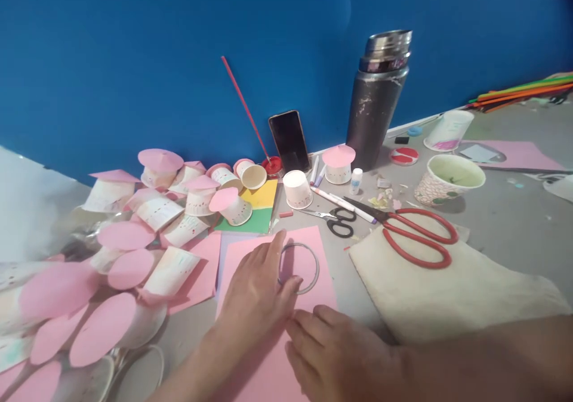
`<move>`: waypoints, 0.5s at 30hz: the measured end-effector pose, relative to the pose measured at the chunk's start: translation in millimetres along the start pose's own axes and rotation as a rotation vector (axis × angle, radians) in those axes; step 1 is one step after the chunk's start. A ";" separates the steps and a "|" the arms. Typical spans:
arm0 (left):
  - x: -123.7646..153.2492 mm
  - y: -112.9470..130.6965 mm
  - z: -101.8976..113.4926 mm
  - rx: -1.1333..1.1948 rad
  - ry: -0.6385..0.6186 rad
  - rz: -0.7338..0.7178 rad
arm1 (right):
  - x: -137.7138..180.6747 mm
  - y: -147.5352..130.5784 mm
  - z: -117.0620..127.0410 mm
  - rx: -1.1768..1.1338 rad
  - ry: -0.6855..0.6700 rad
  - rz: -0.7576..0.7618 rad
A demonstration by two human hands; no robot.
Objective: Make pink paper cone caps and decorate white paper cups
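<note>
A thin grey ring [318,271] lies on a sheet of pink paper [264,378] in front of me. My left hand [257,283] rests on the paper at the ring's left side, its thumb and index finger holding the ring down. Nearer to me, my right hand [333,348] lies on the same sheet just below the ring. Its fingers are loosely bent, and nothing shows in them. More pink paper [203,271] is to the left. Large red-handled scissors [421,235] lie on a cream cloth-like piece [439,288] at the right.
Many paper cups with pink paper tops [125,235] crowd the left. Behind the sheet are a white cup [298,189], small black scissors [341,220], markers [342,203] and a phone [289,139]. A dark flask [378,110] and a patterned cup [447,181] stand farther right.
</note>
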State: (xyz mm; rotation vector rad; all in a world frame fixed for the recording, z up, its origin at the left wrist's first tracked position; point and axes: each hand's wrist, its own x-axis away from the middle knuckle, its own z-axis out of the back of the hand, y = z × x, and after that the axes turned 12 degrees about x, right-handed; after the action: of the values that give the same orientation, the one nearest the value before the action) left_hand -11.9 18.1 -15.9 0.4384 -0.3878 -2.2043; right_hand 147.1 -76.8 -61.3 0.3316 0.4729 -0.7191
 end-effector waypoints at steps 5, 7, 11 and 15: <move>3.8 -5.6 -11.0 -0.015 0.026 -0.040 | -0.2 -0.4 -14.6 0.057 0.121 -0.036; 6.8 -8.3 -12.7 -0.008 0.031 -0.034 | -0.4 0.4 -16.9 0.065 0.120 -0.038; 3.0 -13.5 -18.0 0.026 0.114 -0.020 | 1.7 0.2 -19.1 0.056 0.065 -0.025; -7.4 -16.5 -23.3 0.030 0.134 -0.047 | 4.8 -0.6 -20.3 0.065 0.038 -0.013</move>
State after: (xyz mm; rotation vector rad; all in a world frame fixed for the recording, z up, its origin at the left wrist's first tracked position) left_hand -8.6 30.9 -42.2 0.6130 -0.3419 -2.2019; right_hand 143.8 -70.9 -81.0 0.4037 0.4891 -0.7424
